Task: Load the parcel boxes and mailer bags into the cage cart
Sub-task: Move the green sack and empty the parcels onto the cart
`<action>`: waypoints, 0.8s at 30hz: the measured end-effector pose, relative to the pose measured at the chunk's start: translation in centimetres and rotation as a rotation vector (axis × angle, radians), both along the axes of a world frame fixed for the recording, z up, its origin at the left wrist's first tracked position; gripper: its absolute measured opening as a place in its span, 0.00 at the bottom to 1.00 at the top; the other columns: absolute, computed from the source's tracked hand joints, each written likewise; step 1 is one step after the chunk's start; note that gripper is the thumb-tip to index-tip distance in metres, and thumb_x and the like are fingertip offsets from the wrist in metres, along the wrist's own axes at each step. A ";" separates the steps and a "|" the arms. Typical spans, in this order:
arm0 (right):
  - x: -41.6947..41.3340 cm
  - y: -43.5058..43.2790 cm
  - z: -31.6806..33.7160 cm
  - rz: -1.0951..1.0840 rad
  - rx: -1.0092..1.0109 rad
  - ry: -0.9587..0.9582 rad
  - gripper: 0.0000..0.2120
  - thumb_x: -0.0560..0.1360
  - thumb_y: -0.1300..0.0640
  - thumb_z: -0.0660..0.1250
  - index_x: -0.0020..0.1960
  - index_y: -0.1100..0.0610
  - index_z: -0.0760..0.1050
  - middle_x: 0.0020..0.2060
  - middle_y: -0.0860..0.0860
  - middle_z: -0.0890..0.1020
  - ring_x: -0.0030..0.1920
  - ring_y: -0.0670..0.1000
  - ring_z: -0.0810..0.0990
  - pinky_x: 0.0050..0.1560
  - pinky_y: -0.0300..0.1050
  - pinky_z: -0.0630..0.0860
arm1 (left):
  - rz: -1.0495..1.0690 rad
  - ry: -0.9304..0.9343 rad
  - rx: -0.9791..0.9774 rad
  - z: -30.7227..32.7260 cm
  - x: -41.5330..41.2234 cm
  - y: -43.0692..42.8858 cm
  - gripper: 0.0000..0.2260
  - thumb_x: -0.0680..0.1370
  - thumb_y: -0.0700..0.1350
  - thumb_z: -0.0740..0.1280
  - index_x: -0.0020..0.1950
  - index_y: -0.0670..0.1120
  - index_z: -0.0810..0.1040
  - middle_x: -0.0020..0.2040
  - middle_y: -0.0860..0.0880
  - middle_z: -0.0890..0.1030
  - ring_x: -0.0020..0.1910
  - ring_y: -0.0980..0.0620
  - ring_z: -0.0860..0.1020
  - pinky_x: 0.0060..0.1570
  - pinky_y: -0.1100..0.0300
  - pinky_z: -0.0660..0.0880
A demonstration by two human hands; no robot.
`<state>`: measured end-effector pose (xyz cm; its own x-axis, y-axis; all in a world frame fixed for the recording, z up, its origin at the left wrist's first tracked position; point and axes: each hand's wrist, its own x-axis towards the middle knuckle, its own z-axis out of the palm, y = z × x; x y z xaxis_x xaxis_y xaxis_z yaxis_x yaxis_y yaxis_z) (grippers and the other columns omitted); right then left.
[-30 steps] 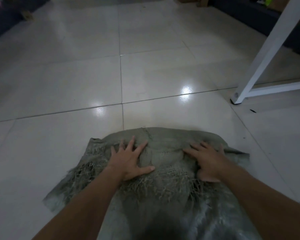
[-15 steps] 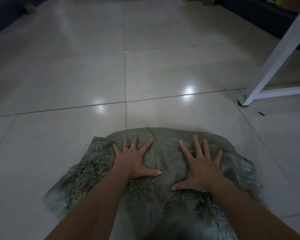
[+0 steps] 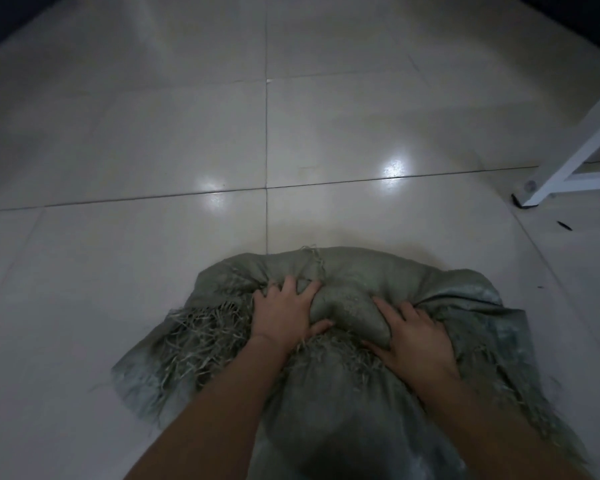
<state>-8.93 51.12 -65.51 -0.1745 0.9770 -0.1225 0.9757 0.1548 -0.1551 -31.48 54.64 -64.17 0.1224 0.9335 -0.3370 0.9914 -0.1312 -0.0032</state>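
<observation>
Risk of frayed sack (image 3: 378,271) tearing or sliding free under curled fingers of left hand (image 3: 284,315) and right hand (image 3: 418,341), both clutching bunched fold between them.

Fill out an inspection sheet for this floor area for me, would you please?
Surface: glossy pale tiled floor, showing two bright light reflections.
Job's things: grey-green woven sack with a frayed edge lies bunched on the floor; no parcel boxes, mailer bags or cage cart seen.
Clutter: small dark specks on the tiles at the right.
Grippers: left hand and right hand both grip the sack, fingers dug into its folds, a bulge squeezed between them.
Cables: nothing seen.
Surroundings: white metal frame leg at the right edge; far corners too dark to tell.
</observation>
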 end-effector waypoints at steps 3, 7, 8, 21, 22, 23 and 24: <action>-1.2 -0.6 0.1 -0.030 -0.012 -0.035 0.37 0.55 0.49 0.85 0.63 0.54 0.81 0.40 0.55 0.82 0.31 0.58 0.81 0.27 0.48 0.78 | 0.000 0.006 0.002 0.7 0.6 -0.5 0.31 0.79 0.69 0.54 0.79 0.58 0.55 0.72 0.42 0.66 0.68 0.36 0.69 0.64 0.39 0.68; -2.1 -0.8 3.6 0.012 -0.092 -0.133 0.32 0.66 0.55 0.77 0.70 0.51 0.77 0.45 0.53 0.83 0.35 0.59 0.83 0.31 0.49 0.79 | -0.055 0.031 0.009 2.8 0.6 -1.3 0.26 0.84 0.61 0.53 0.79 0.52 0.58 0.70 0.42 0.70 0.64 0.38 0.73 0.60 0.47 0.72; -2.1 -0.8 4.5 0.033 -0.081 -0.112 0.30 0.73 0.55 0.71 0.74 0.50 0.71 0.52 0.53 0.83 0.42 0.60 0.84 0.40 0.51 0.80 | -0.066 0.028 0.009 3.5 0.5 -1.6 0.25 0.84 0.59 0.53 0.79 0.50 0.58 0.70 0.42 0.70 0.64 0.39 0.74 0.59 0.48 0.73; -0.9 -2.2 31.7 0.017 0.067 0.042 0.30 0.61 0.62 0.79 0.63 0.56 0.81 0.43 0.53 0.84 0.32 0.58 0.83 0.29 0.50 0.80 | -0.140 0.003 0.164 32.5 0.3 -3.6 0.20 0.85 0.54 0.55 0.74 0.46 0.64 0.62 0.44 0.77 0.55 0.42 0.80 0.48 0.51 0.77; -0.6 -2.1 35.2 0.008 0.101 0.047 0.30 0.56 0.64 0.81 0.59 0.57 0.83 0.39 0.52 0.83 0.27 0.57 0.81 0.23 0.48 0.77 | -0.148 0.009 0.182 36.3 0.5 -3.4 0.20 0.85 0.54 0.55 0.75 0.46 0.64 0.63 0.44 0.77 0.55 0.42 0.80 0.48 0.51 0.77; -0.3 -2.1 38.9 -0.002 0.116 0.064 0.30 0.53 0.65 0.82 0.56 0.58 0.84 0.38 0.52 0.83 0.25 0.57 0.80 0.20 0.46 0.75 | -0.157 0.017 0.192 40.4 0.9 -3.3 0.20 0.85 0.53 0.55 0.75 0.45 0.63 0.64 0.43 0.76 0.55 0.41 0.80 0.48 0.50 0.77; -0.1 -2.1 43.0 -0.007 0.137 0.071 0.30 0.52 0.65 0.82 0.54 0.58 0.84 0.37 0.53 0.82 0.24 0.57 0.79 0.19 0.46 0.74 | -0.163 0.026 0.207 44.7 1.3 -3.3 0.20 0.86 0.51 0.55 0.76 0.45 0.63 0.64 0.43 0.76 0.56 0.41 0.79 0.50 0.50 0.77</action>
<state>-9.03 49.01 -22.54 -0.1710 0.9850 0.0245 0.9642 0.1724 -0.2012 -30.22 51.34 -19.49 0.2704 0.9517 -0.1455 0.9565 -0.2828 -0.0719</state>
